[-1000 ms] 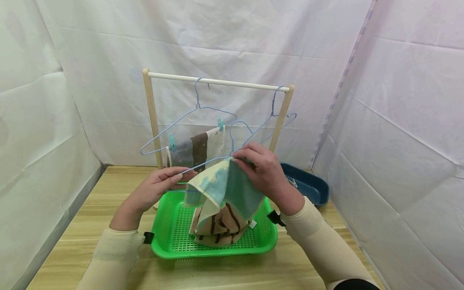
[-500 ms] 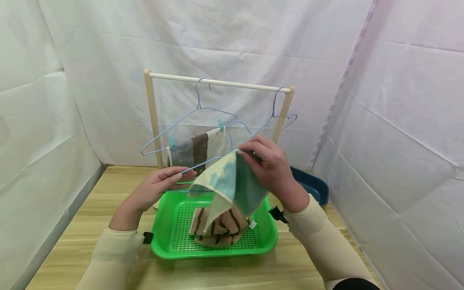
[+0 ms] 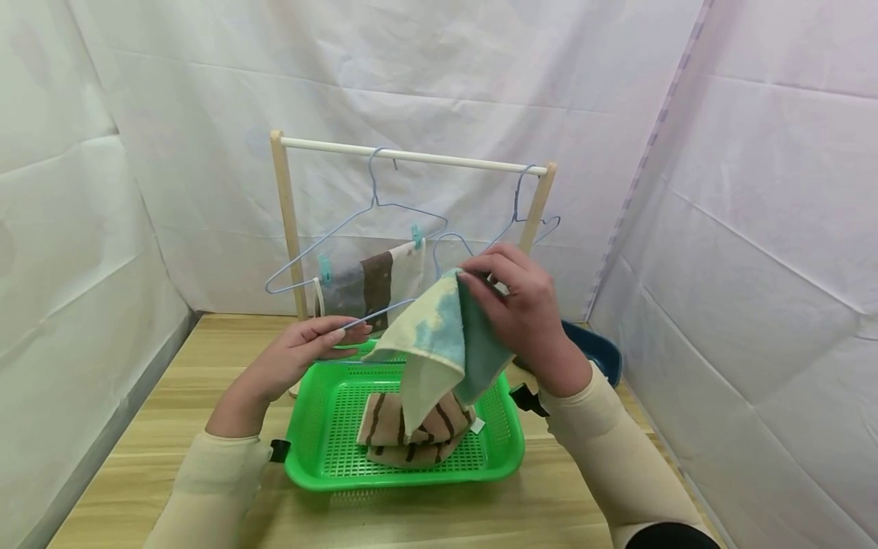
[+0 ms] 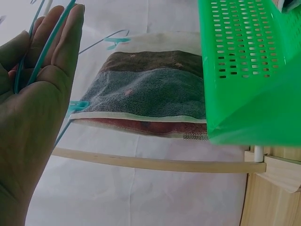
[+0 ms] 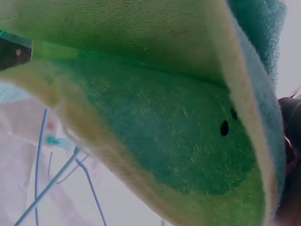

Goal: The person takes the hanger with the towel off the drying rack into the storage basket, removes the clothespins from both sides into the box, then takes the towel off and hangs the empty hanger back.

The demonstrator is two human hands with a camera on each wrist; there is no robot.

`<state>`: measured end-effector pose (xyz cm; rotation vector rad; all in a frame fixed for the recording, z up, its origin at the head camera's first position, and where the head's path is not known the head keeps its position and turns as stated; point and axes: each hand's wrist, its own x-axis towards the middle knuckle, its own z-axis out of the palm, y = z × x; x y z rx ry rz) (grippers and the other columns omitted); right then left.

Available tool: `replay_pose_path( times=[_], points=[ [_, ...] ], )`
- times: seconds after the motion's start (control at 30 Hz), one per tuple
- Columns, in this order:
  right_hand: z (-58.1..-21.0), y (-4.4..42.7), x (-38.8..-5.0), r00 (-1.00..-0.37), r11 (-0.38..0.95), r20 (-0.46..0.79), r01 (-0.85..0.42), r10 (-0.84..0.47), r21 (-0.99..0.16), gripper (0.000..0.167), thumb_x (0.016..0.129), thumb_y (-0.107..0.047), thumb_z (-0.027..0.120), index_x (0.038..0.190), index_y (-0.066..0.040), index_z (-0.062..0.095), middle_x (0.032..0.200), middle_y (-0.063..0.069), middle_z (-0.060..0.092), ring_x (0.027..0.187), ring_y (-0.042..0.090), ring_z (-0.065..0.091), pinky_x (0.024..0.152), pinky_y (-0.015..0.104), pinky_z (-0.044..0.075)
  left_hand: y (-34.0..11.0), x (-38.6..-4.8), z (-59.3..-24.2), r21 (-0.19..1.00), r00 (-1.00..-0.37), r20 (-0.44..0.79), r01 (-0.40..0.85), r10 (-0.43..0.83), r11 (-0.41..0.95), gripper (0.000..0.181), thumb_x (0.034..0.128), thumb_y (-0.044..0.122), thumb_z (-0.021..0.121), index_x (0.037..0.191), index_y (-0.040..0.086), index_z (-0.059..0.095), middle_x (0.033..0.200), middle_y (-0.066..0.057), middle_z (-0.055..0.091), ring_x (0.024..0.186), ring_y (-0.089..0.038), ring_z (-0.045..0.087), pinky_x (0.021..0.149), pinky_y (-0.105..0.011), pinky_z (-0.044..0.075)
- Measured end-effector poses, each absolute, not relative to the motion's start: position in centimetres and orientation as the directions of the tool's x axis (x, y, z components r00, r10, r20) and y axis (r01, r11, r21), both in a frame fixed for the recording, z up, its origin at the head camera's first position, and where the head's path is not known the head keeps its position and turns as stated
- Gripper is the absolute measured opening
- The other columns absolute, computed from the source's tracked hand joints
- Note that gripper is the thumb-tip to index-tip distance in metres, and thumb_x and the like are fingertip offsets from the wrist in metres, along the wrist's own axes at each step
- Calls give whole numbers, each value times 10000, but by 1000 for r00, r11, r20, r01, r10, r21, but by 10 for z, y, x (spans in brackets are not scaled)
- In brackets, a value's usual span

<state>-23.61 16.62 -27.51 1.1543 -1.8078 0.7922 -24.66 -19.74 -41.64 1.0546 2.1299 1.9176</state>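
Observation:
My left hand (image 3: pixel 291 354) pinches the left end of a blue wire hanger (image 3: pixel 391 308) between thumb and fingers; its wires also run through the hand in the left wrist view. My right hand (image 3: pixel 517 313) grips the upper edge of a small blue and cream towel (image 3: pixel 428 324), which hangs folded with loose corners over the basket. The towel hides the hanger's right side, so whether it lies over or through the hanger I cannot tell. In the right wrist view the towel (image 5: pixel 164 127) fills most of the picture, and some right-hand fingers are hidden.
A green basket (image 3: pixel 405 483) below holds a brown-striped towel (image 3: pixel 384 421). Behind stands a rack (image 3: pixel 439 158), bearing a hanger (image 3: pixel 336 227) with a grey-brown-white towel (image 3: pixel 377 284) clipped on, and another hanger (image 3: pixel 516 206). A dark blue tray (image 3: pixel 604 354) is partly behind my right arm.
My right hand has moved up and to the right, drawing the blue and cream towel along the hanger. My left hand has stayed in place on the hanger.

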Motion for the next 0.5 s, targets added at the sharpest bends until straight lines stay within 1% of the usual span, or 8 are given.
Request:
replay_pose_path(
  times=[0.13, 0.27, 0.37, 0.47, 0.5],
  points=[
    [-269, 167, -235, -229, 358, 902, -929, -365, -91, 122, 967, 68, 816, 1067, -2, 807, 975, 99, 738, 795, 191, 648, 708, 275, 552, -198, -246, -416, 904, -758, 372, 427, 536, -23, 383, 1206, 76, 439, 1534, -38, 600, 1542, -317, 594, 1400, -230, 660, 1113, -387, 579],
    [-266, 168, -234, -237, 344, 912, -932, -336, -115, 55, 1004, 18, 795, 1053, -1, 811, 957, 93, 733, 790, 192, 627, 706, 277, 526, -198, -246, -415, 905, -759, 370, 426, 535, -22, 383, 1206, 76, 442, 1535, -47, 594, 1540, -273, 618, 1396, -236, 662, 1107, -388, 583],
    [-267, 168, -233, -250, 336, 910, -932, -332, -133, 41, 1026, -25, 785, 1044, -14, 820, 946, 78, 736, 787, 185, 614, 702, 274, 506, -198, -246, -415, 907, -764, 366, 422, 531, -19, 383, 1207, 79, 443, 1534, -53, 591, 1540, -276, 616, 1393, -225, 664, 1104, -385, 586],
    [-270, 166, -233, -264, 323, 903, -934, -338, -152, 60, 1002, 7, 798, 1036, -32, 827, 943, 64, 749, 779, 178, 612, 681, 294, 503, -198, -245, -415, 908, -772, 365, 419, 521, -14, 381, 1207, 86, 447, 1531, -52, 594, 1538, -288, 612, 1389, -213, 666, 1099, -380, 589],
    [-271, 166, -234, -268, 320, 901, -935, -342, -156, 79, 990, 24, 804, 1032, -38, 828, 942, 60, 751, 776, 176, 614, 675, 305, 505, -198, -245, -415, 909, -776, 361, 416, 517, -10, 380, 1208, 93, 451, 1530, -47, 597, 1537, -275, 618, 1388, -210, 667, 1097, -375, 590]
  ],
)
